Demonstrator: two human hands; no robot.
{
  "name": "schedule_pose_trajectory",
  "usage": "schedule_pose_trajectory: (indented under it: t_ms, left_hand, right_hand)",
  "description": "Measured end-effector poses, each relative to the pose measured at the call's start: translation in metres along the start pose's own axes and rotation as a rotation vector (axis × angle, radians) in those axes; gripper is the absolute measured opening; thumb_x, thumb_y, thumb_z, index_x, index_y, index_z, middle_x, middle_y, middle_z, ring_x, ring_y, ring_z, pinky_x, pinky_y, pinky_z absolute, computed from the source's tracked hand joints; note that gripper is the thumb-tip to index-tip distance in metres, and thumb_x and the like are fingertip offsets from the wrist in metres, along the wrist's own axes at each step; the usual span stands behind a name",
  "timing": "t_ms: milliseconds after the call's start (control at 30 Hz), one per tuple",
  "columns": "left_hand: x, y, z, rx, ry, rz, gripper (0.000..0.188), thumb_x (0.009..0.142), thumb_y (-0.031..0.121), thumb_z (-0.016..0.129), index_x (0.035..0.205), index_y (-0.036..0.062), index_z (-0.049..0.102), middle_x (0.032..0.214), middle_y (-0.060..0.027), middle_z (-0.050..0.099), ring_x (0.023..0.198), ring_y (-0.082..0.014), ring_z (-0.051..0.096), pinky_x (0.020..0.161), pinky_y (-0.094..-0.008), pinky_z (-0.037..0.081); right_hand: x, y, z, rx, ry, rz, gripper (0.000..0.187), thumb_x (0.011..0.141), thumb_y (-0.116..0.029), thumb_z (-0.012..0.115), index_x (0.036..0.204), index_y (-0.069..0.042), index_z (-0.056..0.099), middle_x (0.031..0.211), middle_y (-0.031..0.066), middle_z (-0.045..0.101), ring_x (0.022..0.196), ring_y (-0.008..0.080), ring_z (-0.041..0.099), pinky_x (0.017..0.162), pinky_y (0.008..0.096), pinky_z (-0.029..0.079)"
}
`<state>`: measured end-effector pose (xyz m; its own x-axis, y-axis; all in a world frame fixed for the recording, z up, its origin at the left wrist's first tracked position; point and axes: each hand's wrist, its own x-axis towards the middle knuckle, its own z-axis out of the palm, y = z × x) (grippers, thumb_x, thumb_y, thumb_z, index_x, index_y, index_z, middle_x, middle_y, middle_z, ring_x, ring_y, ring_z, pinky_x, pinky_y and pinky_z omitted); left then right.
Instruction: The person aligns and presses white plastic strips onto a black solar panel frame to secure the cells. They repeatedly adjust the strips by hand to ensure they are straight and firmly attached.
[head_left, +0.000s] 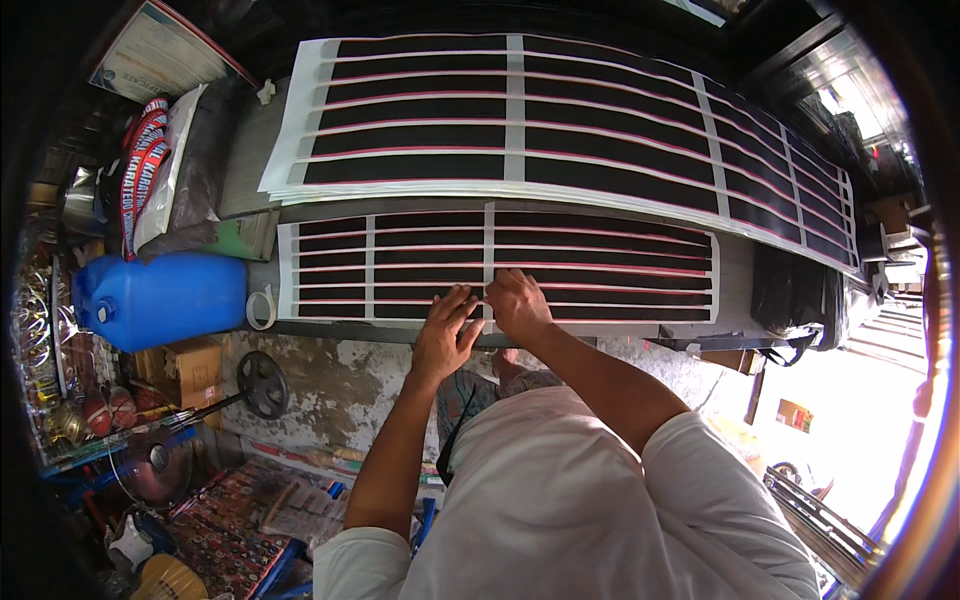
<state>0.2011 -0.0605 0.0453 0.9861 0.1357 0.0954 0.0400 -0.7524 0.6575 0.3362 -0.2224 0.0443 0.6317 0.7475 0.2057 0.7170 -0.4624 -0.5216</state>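
Observation:
A long printed sheet (420,255), with black bands, thin red lines and pale cross strips, lies flat in front of me. My left hand (448,335) rests on its near edge with fingers apart, pressing the paper near a cross strip. Just to the right, my right hand (520,308) has its fingers bent together over the same sheet, next to that strip. Whatever those fingers hold, if anything, is hidden. Behind this sheet lies a larger stack of similar printed sheets (415,115), its left edges slightly fanned.
A blue plastic jerrycan (165,300) and a roll of tape (261,307) sit at the table's left end. Behind them are a plastic-wrapped packet (185,170) and a red lettered ribbon (146,175). A black bag (790,295) stands at the right end. A standing fan (155,460) is lower left.

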Motion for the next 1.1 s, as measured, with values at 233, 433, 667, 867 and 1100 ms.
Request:
schedule_pose_trajectory:
  t_ms: [233, 433, 667, 867, 1100]
  left_hand:
    - [0.002, 0.001, 0.001, -0.015, 0.001, 0.005, 0.044, 0.107, 0.033, 0.070, 0.142, 0.0058, 0.069, 0.158, -0.0144, 0.058, 0.152, -0.0342, 0.050, 0.126, -0.0604, 0.038]
    - [0.003, 0.000, -0.002, -0.006, -0.008, 0.021, 0.045, 0.107, 0.034, 0.069, 0.141, 0.0039, 0.069, 0.156, -0.0163, 0.060, 0.149, -0.0364, 0.053, 0.123, -0.0598, 0.042]
    - [0.002, 0.002, -0.010, -0.022, 0.020, -0.007, 0.049, 0.108, 0.035, 0.068, 0.143, 0.0020, 0.067, 0.157, -0.0195, 0.058, 0.151, -0.0387, 0.050, 0.125, -0.0627, 0.036]
    - [0.002, -0.055, -0.051, 0.295, 0.308, -0.219, 0.058, 0.110, 0.035, 0.062, 0.159, 0.0047, 0.051, 0.168, -0.0245, 0.043, 0.157, -0.0435, 0.040, 0.125, -0.0653, 0.032]
    - [-0.008, -0.097, -0.076, 0.478, 0.043, -0.221, 0.067, 0.114, 0.044, 0.052, 0.171, 0.0117, 0.035, 0.176, -0.0180, 0.032, 0.163, -0.0412, 0.029, 0.125, -0.0719, 0.027]
  right_hand:
    - [0.011, -0.004, 0.001, -0.018, -0.030, 0.007, 0.010, 0.086, -0.010, 0.076, 0.095, -0.005, 0.075, 0.099, 0.0082, 0.068, 0.104, 0.0298, 0.065, 0.093, 0.0452, 0.055]
    - [0.005, -0.001, -0.010, -0.033, -0.076, -0.010, 0.006, 0.085, -0.006, 0.073, 0.091, -0.005, 0.074, 0.099, 0.0093, 0.068, 0.105, 0.0304, 0.065, 0.093, 0.0444, 0.055]
    - [-0.016, 0.025, -0.045, -0.164, -0.071, 0.102, 0.015, 0.088, -0.006, 0.075, 0.102, -0.004, 0.074, 0.110, 0.0134, 0.068, 0.109, 0.0355, 0.064, 0.099, 0.0483, 0.053]
    - [-0.042, 0.053, -0.070, -0.001, 0.183, 0.381, 0.028, 0.089, 0.000, 0.073, 0.117, -0.001, 0.069, 0.115, 0.0170, 0.065, 0.112, 0.0407, 0.063, 0.100, 0.0507, 0.053]
    - [-0.054, 0.055, -0.077, 0.040, 0.230, 0.353, 0.025, 0.087, 0.004, 0.075, 0.111, -0.001, 0.070, 0.110, 0.0171, 0.066, 0.102, 0.0412, 0.065, 0.091, 0.0495, 0.055]
